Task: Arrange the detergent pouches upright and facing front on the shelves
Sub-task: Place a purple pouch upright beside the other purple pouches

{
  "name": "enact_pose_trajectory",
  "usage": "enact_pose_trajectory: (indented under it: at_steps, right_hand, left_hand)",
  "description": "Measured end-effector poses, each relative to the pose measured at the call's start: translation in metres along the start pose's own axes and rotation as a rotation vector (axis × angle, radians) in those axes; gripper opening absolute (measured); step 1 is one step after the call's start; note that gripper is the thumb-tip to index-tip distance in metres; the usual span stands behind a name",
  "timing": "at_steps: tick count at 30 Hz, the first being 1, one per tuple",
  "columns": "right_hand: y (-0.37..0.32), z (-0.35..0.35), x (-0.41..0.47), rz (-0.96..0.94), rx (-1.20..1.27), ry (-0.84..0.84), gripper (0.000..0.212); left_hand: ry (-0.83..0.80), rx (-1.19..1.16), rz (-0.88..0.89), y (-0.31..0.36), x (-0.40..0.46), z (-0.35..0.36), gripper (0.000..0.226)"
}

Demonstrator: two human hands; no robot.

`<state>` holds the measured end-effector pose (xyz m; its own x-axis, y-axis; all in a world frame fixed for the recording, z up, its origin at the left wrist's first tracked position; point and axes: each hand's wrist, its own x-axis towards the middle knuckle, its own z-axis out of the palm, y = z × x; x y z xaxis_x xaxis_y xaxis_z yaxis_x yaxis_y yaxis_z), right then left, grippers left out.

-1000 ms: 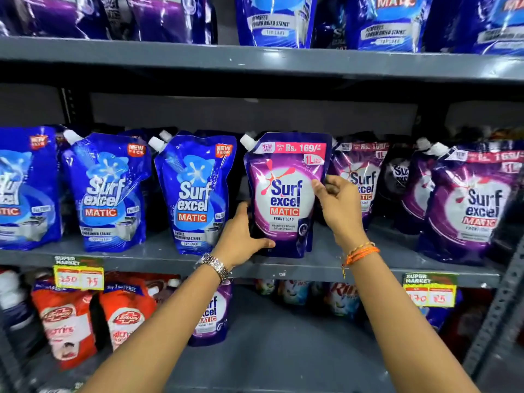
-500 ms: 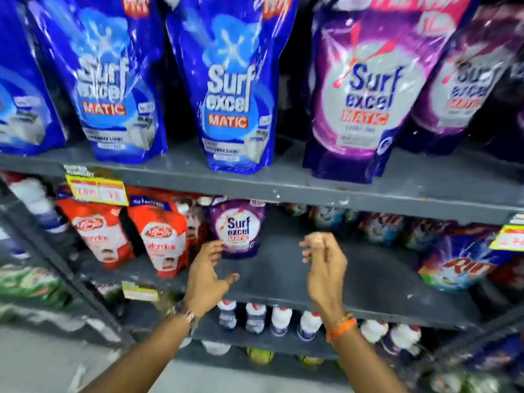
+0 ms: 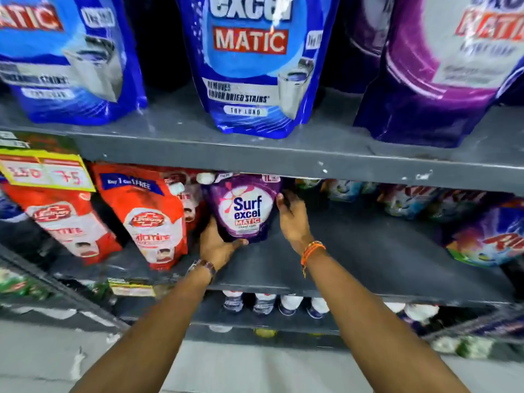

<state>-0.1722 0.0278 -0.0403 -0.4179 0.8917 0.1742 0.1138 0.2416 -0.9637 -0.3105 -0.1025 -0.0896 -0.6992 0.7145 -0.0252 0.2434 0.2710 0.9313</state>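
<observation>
A small purple Surf Excel pouch (image 3: pixel 245 209) stands upright on the lower grey shelf (image 3: pixel 368 259), its label facing me. My left hand (image 3: pixel 217 245) cups its lower left corner, thumb under the base. My right hand (image 3: pixel 292 218) presses against its right edge, fingertips partly behind it. On the shelf above (image 3: pixel 255 154) stand two blue Surf Excel Matic pouches (image 3: pixel 255 66) (image 3: pixel 65 58) and a large purple one (image 3: pixel 442 69), all upright and facing front.
Red Lifebuoy pouches (image 3: pixel 150 219) lean just left of the small pouch. Rin packs (image 3: pixel 487 239) sit at the right of the lower shelf. A yellow price tag (image 3: pixel 42 173) hangs at the left edge. White-capped bottles (image 3: pixel 263 303) line the shelf below.
My hands let go of the large purple pouch on the upper shelf, dropped to the lower shelf and took hold of the small purple pouch. The view moved down and closer.
</observation>
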Motion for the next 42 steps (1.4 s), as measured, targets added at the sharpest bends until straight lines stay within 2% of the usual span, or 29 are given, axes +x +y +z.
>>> enact_pose_trajectory:
  at_steps: [2,4,8,11,15,18,22,26,31,34,38,42]
  right_hand:
    - [0.0,-0.001,-0.007,0.006,0.037,0.013,0.019]
    - [-0.002,-0.005,-0.019,-0.021,0.056,0.023,0.027]
    - [-0.002,-0.026,-0.05,-0.019,0.036,0.04,0.035]
    - [-0.005,-0.051,-0.081,0.02,0.051,0.03,0.031]
    - [-0.019,-0.101,-0.129,0.011,0.036,0.061,0.029]
    - [-0.039,-0.146,-0.163,-0.047,0.004,0.117,0.032]
    - [-0.081,-0.214,-0.197,-0.158,-0.015,0.201,0.032]
    - [-0.137,-0.276,-0.202,-0.267,0.025,0.3,0.025]
    - [-0.219,-0.355,-0.17,-0.441,0.003,0.424,0.024]
    - [-0.264,-0.39,-0.138,-0.509,0.025,0.463,0.032]
    - [-0.3,-0.419,-0.092,-0.46,0.037,0.495,0.037]
    - [-0.308,-0.429,-0.053,-0.344,0.02,0.536,0.047]
  left_hand:
    - [0.027,0.061,0.004,-0.004,-0.002,0.001,0.106]
    - [0.032,0.106,0.004,-0.007,-0.008,0.004,0.098]
    - [0.012,0.147,-0.009,-0.007,-0.045,0.007,0.093]
    - [-0.011,0.169,-0.03,0.001,-0.086,0.012,0.081]
    - [-0.103,0.137,-0.048,0.017,-0.141,0.026,0.08]
    - [-0.158,0.138,0.005,0.043,-0.181,0.039,0.081]
    - [-0.207,0.148,0.185,0.106,-0.23,0.056,0.071]
    - [-0.205,0.157,0.391,0.181,-0.256,0.067,0.074]
    - [-0.156,0.039,0.607,0.294,-0.265,0.084,0.079]
    - [-0.11,-0.015,0.686,0.354,-0.255,0.096,0.078]
    - [-0.104,-0.012,0.686,0.414,-0.226,0.117,0.083]
    - [-0.123,-0.015,0.605,0.438,-0.196,0.145,0.089]
